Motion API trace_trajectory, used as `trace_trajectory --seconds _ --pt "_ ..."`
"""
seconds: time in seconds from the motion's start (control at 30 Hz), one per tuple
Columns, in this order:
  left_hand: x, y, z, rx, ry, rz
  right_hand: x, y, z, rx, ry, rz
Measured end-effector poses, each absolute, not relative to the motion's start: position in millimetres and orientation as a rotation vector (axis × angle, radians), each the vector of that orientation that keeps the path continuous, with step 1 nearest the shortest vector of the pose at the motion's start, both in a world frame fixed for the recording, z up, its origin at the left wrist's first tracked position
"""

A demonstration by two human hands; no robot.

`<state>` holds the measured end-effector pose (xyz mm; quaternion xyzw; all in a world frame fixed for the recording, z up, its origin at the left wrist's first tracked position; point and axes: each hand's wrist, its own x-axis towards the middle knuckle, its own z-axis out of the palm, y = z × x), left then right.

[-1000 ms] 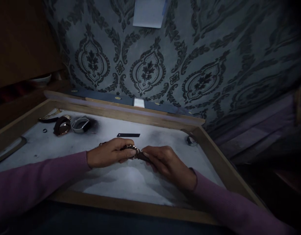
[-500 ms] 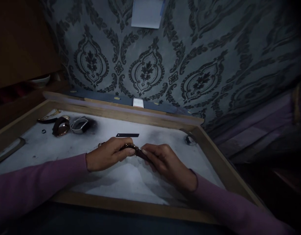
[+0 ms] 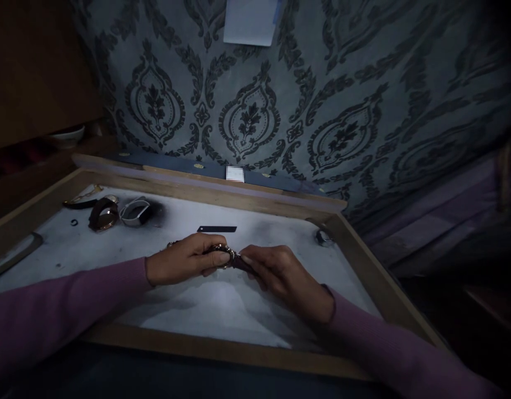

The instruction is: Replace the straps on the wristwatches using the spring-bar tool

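Between my hands is a wristwatch with a gold-toned case and a dark strap, held above the white bottom of a shallow wooden tray. The fingers of my left hand wrap round the case, with the thumb on its near side. My right hand pinches the strap close to where it meets the case. A small light glint shows at that joint; I cannot make out what it is. Just beyond my hands lies a flat black blade-shaped strip.
Several watches lie at the tray's back left, among them a brown-strapped watch and a grey-strapped watch. A small dark ring is near them. Another watch rests by the right wall. A curved strap lies far left.
The watch case has turned slightly, so more of its round edge shows beside my left thumb. Both hands stay in nearly the same place, still gripping the watch.
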<state>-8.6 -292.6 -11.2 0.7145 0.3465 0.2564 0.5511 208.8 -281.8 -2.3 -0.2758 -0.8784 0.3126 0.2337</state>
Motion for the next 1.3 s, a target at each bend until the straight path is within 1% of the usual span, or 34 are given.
trace_trajectory --seconds 0.13,0.4,0.73,0.9,1.3 --pt "-6.8 -295.3 -8.9 1.811 0.945 0.653 206.1 -284.7 -3.1 -0.884 -2.369 0.866" --pt "-4.6 -298.7 -8.1 1.920 1.039 0.685 203.9 -287.3 -3.7 -0.955 -2.357 0.843" --pt "-6.0 -295.8 -6.3 1.764 0.977 0.575 208.2 -284.9 -5.3 -0.877 -2.404 0.809" --pt "-7.8 -293.7 -6.2 1.696 0.854 0.588 209.1 -282.6 -4.0 -0.829 -2.392 0.860" --pt "-8.1 -292.0 -9.2 1.624 0.803 0.567 211.5 -279.2 -5.8 -0.787 -2.370 0.958"
